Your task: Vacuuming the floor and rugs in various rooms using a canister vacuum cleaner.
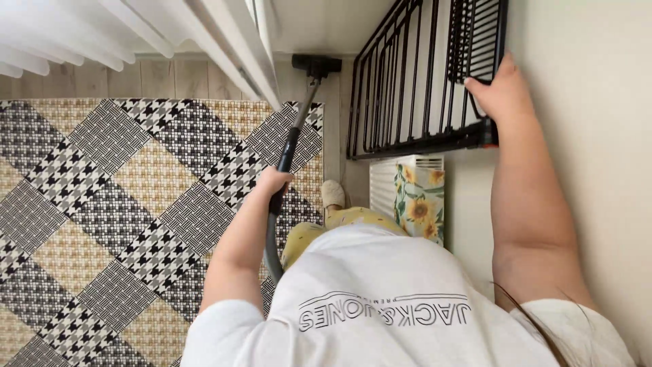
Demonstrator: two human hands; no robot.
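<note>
A large woven rug (129,204), patterned in black, white and tan houndstooth and basket-weave blocks, covers most of the floor on the left; beyond its far edge runs a strip of pale wood-plank flooring (136,78), and white curtain folds (102,30) hang over the upper left corner; a plain cream wall (598,136) fills the right side. The person's white T-shirt (380,306) takes up the bottom centre, with yellow patterned trousers (339,221) and one beige-slippered foot (332,194) showing past it at the rug's right edge. A black metal wire rack (414,75) is tilted up off the floor against the wall, its lower bar sitting just above a white radiator (390,183); a sunflower-print cloth (420,204) hangs over the radiator's front. The vacuum cleaner wand (299,122) runs from the lower centre up to its black floor nozzle (316,64), which rests on the bare wood between the curtain and the rack, just past the rug's corner; a grey hose (269,251) curves down from the grip. The right hand (499,88) holds the rack's right-hand edge, fingers hooked through the wire grid and thumb along the frame; the left hand (272,182) is wrapped tight round the wand's dark grip, fingers closed about it.
</note>
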